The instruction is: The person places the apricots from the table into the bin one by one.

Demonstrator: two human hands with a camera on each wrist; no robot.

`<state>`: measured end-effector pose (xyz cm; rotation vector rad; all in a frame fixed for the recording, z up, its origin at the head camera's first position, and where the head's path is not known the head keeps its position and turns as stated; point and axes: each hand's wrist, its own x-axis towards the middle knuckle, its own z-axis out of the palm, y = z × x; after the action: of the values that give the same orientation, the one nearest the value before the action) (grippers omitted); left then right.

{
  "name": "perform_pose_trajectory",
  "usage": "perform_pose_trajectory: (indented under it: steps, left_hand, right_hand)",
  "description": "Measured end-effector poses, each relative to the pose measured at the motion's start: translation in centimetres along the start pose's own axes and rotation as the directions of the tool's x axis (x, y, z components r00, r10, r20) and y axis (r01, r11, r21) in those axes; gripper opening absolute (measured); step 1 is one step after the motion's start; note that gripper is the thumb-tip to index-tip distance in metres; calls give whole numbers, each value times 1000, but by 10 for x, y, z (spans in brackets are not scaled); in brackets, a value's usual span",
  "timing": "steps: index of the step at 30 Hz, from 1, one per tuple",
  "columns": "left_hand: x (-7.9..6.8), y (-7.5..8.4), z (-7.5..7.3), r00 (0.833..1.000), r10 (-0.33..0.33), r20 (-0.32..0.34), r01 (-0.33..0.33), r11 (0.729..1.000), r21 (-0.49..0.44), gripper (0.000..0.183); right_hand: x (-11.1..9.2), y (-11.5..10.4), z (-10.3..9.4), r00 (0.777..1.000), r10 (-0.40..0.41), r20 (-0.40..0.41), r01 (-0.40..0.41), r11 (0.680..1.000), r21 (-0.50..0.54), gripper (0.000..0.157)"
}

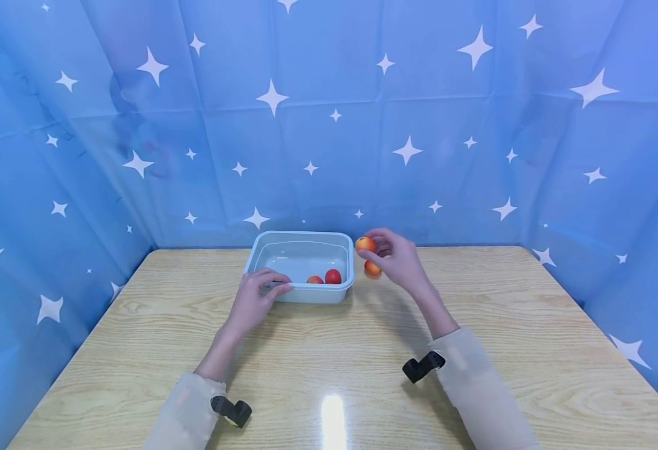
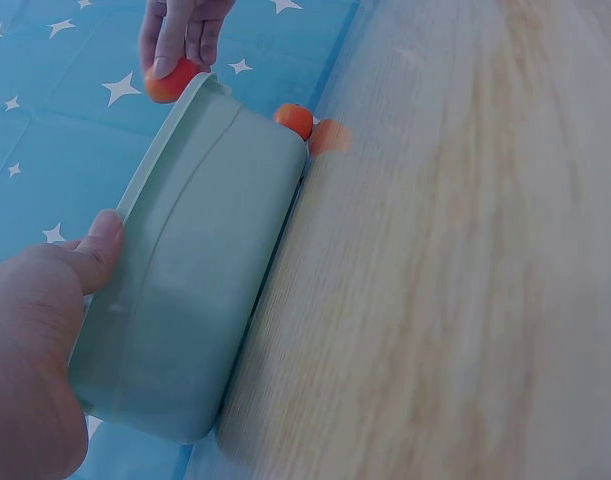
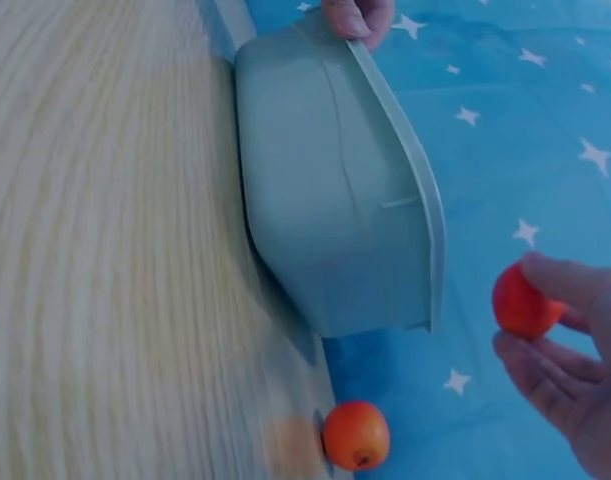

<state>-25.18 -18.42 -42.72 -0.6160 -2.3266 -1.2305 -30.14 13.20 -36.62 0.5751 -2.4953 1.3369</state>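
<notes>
A pale blue plastic tub (image 1: 300, 294) stands toward the back of the table, with two small red-orange fruits (image 1: 333, 276) inside at its front right. My left hand (image 1: 254, 296) grips the tub's near rim at the left, its thumb (image 2: 107, 232) on the outside wall. Just right of the tub, my right hand (image 1: 397, 257) pinches a red-orange fruit (image 3: 525, 300) between thumb and fingertips, above the table and close to the rim. Below it another such fruit (image 3: 356, 436) rests on the table beside the tub.
The wood-grain table (image 1: 306, 350) ends at the back against a blue curtain (image 1: 329, 137) with white stars, which also hangs at both sides. Black wrist cameras (image 1: 423, 367) sit on both sleeves. A bright light reflection shows on the near tabletop.
</notes>
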Motion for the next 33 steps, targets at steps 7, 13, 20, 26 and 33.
perform_pose_trajectory:
  steps: [7, 13, 20, 26, 33]
  left_hand:
    - [1, 0, 0, 1000, -1, 2, 1, 1000, 7, 8]
    - [1, 0, 0, 1000, -7, 4, 7, 1000, 9, 11]
    - [1, 0, 0, 1000, -15, 8, 15, 1000, 8, 11]
    - [2, 1, 0, 1000, -17, 10, 17, 1000, 12, 11]
    - [1, 0, 0, 1000, -16, 9, 16, 1000, 10, 11]
  right_hand:
    - [-2, -6, 10, 1000, -14, 28, 13, 1000, 25, 38]
    - [-5, -9, 19, 999, -27, 47, 25, 999, 39, 37]
    - [-7, -10, 28, 994, -75, 75, 75, 997, 11, 38]
    - [-8, -9, 32, 993, -95, 71, 94, 996, 7, 38]
    - [-9, -12, 39, 990, -121, 75, 120, 993, 22, 39]
